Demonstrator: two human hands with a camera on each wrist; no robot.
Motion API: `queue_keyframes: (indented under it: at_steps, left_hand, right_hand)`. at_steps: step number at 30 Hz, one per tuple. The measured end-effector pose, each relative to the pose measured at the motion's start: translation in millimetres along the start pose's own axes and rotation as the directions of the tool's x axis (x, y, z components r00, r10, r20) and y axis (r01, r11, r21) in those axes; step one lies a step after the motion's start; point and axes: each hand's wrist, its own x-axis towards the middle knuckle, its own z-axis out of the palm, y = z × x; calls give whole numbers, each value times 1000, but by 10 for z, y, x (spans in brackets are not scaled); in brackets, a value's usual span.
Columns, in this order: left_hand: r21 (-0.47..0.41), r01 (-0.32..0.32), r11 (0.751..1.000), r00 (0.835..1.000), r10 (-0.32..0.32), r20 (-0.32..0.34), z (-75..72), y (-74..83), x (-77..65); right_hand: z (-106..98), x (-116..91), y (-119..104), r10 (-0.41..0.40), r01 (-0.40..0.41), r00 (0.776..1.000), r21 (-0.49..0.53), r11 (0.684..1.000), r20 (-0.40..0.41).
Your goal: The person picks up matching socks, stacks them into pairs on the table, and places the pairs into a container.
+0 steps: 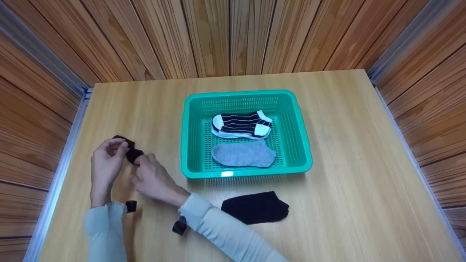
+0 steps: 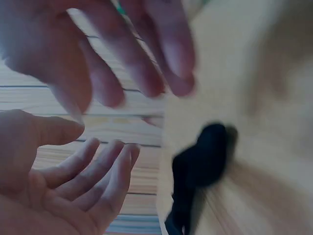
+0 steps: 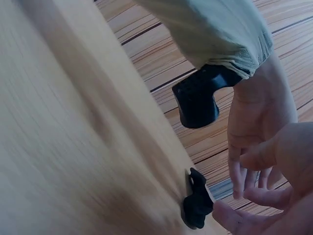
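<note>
A crumpled black sock (image 1: 134,155) lies on the left part of the table, partly behind the hands in the head view. My left hand (image 1: 105,163) hovers over it with fingers loosely bent and nothing between them. From the right, my right hand (image 1: 153,178) reaches over the same spot, its fingers loose as well. In the left wrist view, the bunched sock (image 2: 203,159) rests on the wood, apart from both hands. A second black sock (image 1: 255,207) lies flat in front of the basket.
A green plastic basket (image 1: 185,134) stands mid-table. Inside it are a striped black-and-white sock (image 1: 238,123) lying on a paler one, and a grey sock (image 1: 243,153). Wood-panelled walls (image 1: 214,40) border the table's back and sides.
</note>
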Motion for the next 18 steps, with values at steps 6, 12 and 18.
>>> queue_keyframes:
  at_steps: [6, 12, 18]
  left_hand:
    - [79, -10, 997, 999, 12, -30, -82, -151, 251]
    - [221, -139, 965, 989, 126, 74, -83, -386, 388]
    - [302, -151, 941, 973, 88, 213, -49, -492, 301]
  right_hand:
    - [34, 208, -28, -107, 103, 994, -158, 982, -22]
    - [148, 288, 126, -264, 320, 945, -385, 866, 192]
    - [215, 232, 269, -271, 351, 936, -511, 785, 226]
